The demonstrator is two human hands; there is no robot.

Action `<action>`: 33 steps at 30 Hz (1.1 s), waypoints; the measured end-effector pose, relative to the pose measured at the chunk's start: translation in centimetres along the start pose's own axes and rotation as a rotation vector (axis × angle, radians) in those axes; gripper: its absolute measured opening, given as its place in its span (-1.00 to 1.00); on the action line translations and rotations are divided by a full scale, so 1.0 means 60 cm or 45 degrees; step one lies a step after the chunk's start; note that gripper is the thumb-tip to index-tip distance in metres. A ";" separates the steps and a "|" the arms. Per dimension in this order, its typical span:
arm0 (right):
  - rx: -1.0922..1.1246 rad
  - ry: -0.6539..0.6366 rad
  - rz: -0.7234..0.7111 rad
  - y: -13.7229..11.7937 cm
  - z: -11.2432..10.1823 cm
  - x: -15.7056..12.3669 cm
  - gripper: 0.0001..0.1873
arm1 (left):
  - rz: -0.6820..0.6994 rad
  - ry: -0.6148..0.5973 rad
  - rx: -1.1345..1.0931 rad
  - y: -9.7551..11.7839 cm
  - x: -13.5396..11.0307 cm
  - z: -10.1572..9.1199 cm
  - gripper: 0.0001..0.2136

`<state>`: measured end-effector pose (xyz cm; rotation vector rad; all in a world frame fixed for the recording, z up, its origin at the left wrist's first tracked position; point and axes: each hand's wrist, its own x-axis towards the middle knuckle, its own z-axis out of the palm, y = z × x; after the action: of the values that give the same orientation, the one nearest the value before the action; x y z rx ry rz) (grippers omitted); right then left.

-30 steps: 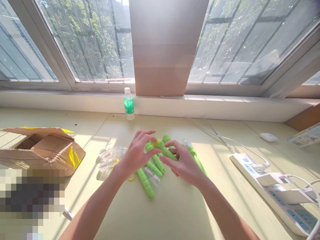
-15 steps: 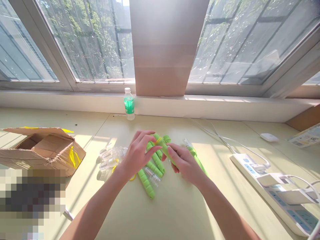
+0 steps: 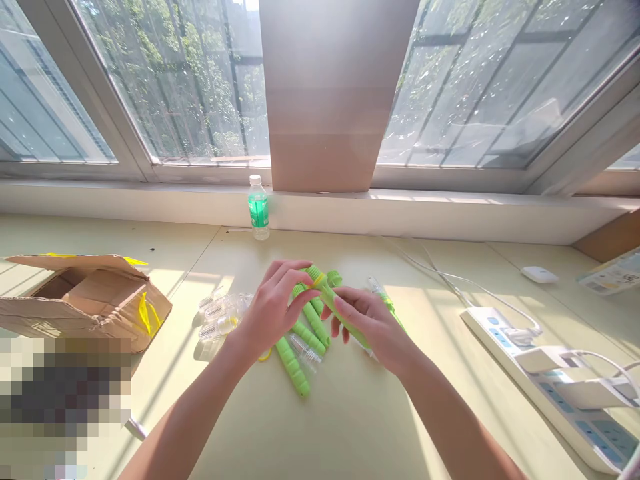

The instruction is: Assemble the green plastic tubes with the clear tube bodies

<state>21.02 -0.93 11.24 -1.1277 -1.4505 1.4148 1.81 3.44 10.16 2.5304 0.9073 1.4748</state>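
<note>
Above the middle of the table I hold a light green tube (image 3: 328, 295), ribbed at its far end and ringed there with yellow. Around that ringed end my left hand (image 3: 277, 300) closes with thumb and fingers. My right hand (image 3: 367, 323) grips the smoother near part, its thumb along the top and its fingers below. Beneath and between my hands lie several green ribbed tubes (image 3: 293, 368) and a clear ribbed plastic piece (image 3: 304, 350). More clear ribbed pieces (image 3: 220, 327) lie left of my left hand. Partly behind my right hand is another green piece with a clear tip (image 3: 375, 287).
An open cardboard box (image 3: 115, 307) with yellow tape stands at the left. A bottle with a green label (image 3: 259, 210) is by the window ledge. At the right are a white power strip (image 3: 545, 387) with plugs and cables, and a small white device (image 3: 539, 275).
My right hand has shifted slightly down along the green tube, and its fingers have loosened a little. More of the tube shows between my hands. The left hand has hardly moved.
</note>
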 end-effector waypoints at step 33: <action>0.215 0.338 0.039 -0.005 -0.034 0.004 -0.67 | -0.266 -0.517 0.123 0.014 -0.006 0.006 -0.31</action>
<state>22.89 -0.12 11.65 -1.1832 -1.1119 1.3248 2.36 2.62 9.95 2.5626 1.1436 0.8357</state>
